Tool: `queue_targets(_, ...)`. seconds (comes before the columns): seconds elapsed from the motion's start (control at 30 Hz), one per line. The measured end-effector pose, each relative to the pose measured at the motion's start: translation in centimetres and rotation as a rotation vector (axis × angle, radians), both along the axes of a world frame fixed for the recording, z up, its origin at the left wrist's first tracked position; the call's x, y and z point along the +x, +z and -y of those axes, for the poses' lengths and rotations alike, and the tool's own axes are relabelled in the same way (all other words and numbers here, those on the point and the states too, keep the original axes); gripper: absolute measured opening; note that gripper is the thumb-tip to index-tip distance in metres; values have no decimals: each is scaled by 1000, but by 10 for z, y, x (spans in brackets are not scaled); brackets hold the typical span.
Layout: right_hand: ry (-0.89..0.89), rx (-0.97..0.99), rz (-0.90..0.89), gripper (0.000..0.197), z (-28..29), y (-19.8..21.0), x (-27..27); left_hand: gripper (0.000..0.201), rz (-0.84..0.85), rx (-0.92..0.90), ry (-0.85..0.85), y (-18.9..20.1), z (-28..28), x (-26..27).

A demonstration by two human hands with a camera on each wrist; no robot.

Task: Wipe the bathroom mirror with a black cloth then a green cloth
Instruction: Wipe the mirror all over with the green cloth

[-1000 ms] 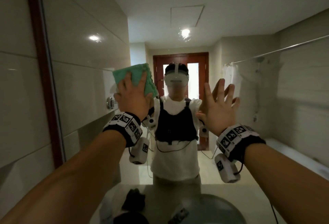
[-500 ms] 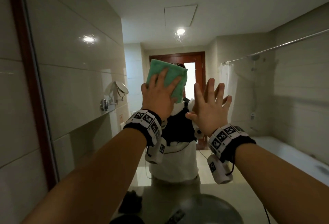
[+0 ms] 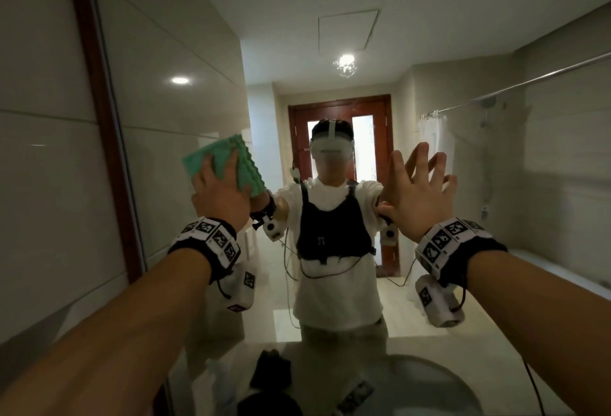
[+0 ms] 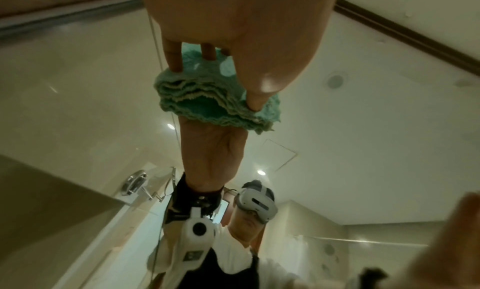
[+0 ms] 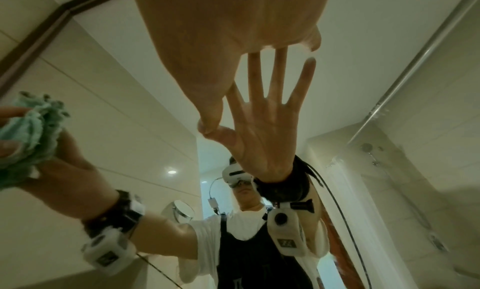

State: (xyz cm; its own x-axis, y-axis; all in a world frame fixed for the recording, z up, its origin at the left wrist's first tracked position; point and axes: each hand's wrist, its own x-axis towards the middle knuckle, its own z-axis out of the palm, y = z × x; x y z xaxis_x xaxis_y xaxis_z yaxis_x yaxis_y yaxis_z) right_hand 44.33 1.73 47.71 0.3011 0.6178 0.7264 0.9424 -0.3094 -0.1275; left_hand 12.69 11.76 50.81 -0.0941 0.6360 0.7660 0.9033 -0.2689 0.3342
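Observation:
My left hand [image 3: 218, 190] holds a folded green cloth [image 3: 246, 167] against the bathroom mirror [image 3: 330, 51], left of my reflected head. Its fingers lie over the cloth and the thumb pinches the wavy folded edge, as the left wrist view shows on the cloth [image 4: 205, 100]. The right hand [image 3: 420, 190] rests flat on the glass with fingers spread, meeting its own reflection, and holds nothing. A black cloth [image 3: 271, 371] shows low down by the basin; whether it is the cloth itself or its reflection I cannot tell.
The mirror's brown frame [image 3: 99, 118] runs up the left beside glossy wall tiles. A round basin [image 3: 413, 382] sits in the counter below. A chrome wall-mounted mirror [image 4: 135, 182] shows in the reflection, along with a shower rail and a door.
The left hand has swept the green cloth from over my reflected face back to the left and a little lower. The right hand stays spread on the glass.

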Motion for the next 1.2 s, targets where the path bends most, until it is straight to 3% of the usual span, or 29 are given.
queue_targets(0.1, 41, 0, 123, 106, -1, 3, -23, 83, -24, 25, -35, -6, 9, 15)
queue_targets(0.17, 112, 42, 211, 105, -6, 5, -44, 87, -141, 69, -81, -15, 16, 30)
queue_targets(0.27, 197, 39, 225, 107, -21, 3, -79, 86, -310, 103, -121, -31, 17, 47)
queue_targets(0.4, 167, 24, 228, 117, -47, -15, -104, 89, -381, 142, -139, -33, 4, 34)
queue_targets(0.6, 138, 64, 249, 120, -57, -23, -100, 77, -246, 149, -82, -23, -15, -41)
queue_targets(0.83, 137, 52, 212, 116, -55, -24, -106, 74, -60, 28, -23, -20, -37, -128)
queue_targets(1.2, 139, 51, 203, 117, -57, -25, -109, 75, 12, 36, -16, -24, -42, -137)
